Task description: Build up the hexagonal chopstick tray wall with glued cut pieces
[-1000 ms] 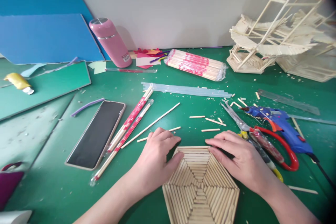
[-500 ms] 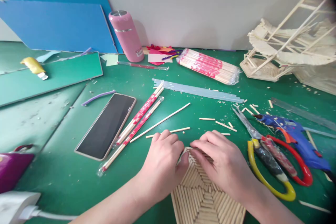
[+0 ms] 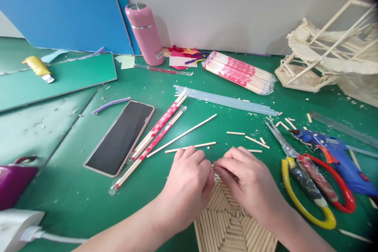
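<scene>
Low in the middle of the head view lies a panel of glued wooden sticks (image 3: 236, 226), laid in a spiral-like pattern. My left hand (image 3: 189, 189) is closed at its far left edge, fingers curled and thumb against the panel. My right hand (image 3: 248, 183) pinches the far corner with thumb and fingers. The two hands' fingertips nearly meet there, and any small piece between them is hidden. Just beyond them lie cut stick pieces (image 3: 256, 141) and a longer loose stick (image 3: 190, 147).
On the right are large scissors (image 3: 310, 181) and a blue hot glue gun (image 3: 339, 153). Left lie wrapped chopsticks (image 3: 159, 126) and a phone (image 3: 121, 138). Behind stand glue sticks (image 3: 227, 100), a chopstick pack (image 3: 239, 73), a pink bottle (image 3: 146, 35) and a stick model (image 3: 319, 59).
Both hands stay at the panel's far corner, with the left fingers slightly nearer the tip. The whole view has shifted slightly; the things on the table keep their places.
</scene>
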The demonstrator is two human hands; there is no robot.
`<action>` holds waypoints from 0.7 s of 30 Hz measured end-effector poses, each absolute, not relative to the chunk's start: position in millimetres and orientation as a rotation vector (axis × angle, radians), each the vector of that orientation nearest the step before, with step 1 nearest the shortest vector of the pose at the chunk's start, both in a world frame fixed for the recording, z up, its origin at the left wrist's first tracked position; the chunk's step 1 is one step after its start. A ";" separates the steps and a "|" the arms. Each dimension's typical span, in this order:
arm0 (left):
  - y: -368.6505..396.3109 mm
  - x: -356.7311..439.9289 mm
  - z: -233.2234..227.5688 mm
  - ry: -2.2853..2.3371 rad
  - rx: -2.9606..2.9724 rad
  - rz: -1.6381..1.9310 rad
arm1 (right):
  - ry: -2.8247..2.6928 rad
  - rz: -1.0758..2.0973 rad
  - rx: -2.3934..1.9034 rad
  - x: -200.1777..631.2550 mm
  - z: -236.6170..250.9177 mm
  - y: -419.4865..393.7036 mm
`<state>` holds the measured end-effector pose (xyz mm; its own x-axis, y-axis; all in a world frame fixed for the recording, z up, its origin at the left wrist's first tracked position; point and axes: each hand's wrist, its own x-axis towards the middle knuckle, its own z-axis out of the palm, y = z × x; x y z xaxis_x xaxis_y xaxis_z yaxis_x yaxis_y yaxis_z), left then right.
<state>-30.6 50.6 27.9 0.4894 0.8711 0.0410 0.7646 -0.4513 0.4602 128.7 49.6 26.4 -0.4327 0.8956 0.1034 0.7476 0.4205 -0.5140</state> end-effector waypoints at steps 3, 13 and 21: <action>50.0 -31.0 26.8 1.362 2.373 0.402 | -2.322 0.543 -1.404 127.6 26.9 49.3; 49.7 -30.1 23.4 1.369 2.387 0.428 | -2.317 0.541 -1.424 127.7 26.3 48.8; 50.7 -29.3 23.4 1.367 2.380 0.421 | -2.306 0.546 -1.424 126.2 24.2 48.0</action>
